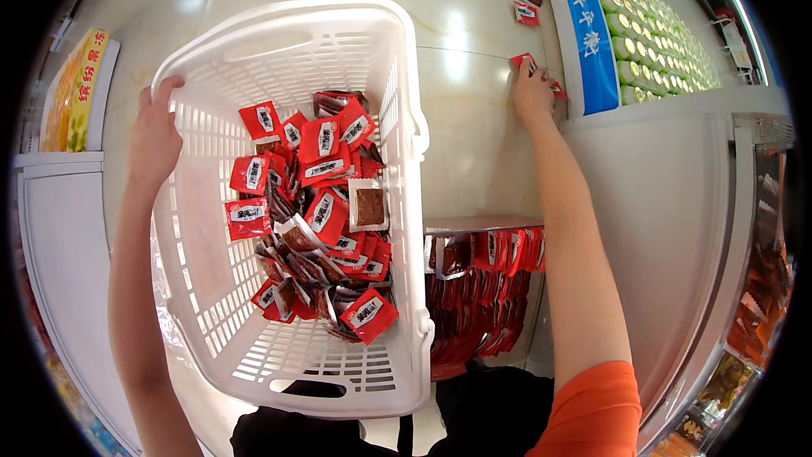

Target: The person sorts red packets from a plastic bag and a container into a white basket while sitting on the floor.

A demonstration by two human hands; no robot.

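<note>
A white plastic basket [190, 275] with slotted walls stands tilted in front of me. Inside it lies a loose heap of small snack packets [321, 140], red on one face and clear with brown contents on the other. My left hand [158, 140] is closed on the basket's far left rim, fingers hooked over it. Out on the floor to the right, my right hand [533, 95] has its fingers closed on a red snack packet [523, 60]; red also shows at the other side of the hand. Two more packets [526, 13] lie farther off on the floor.
An open carton [482, 313] packed with rows of the same packets sits right of the basket, near my legs. Green-and-white cans [651, 42] behind a blue panel stand on a white display at right. A yellow box [76, 89] tops a white cabinet [63, 237] at left.
</note>
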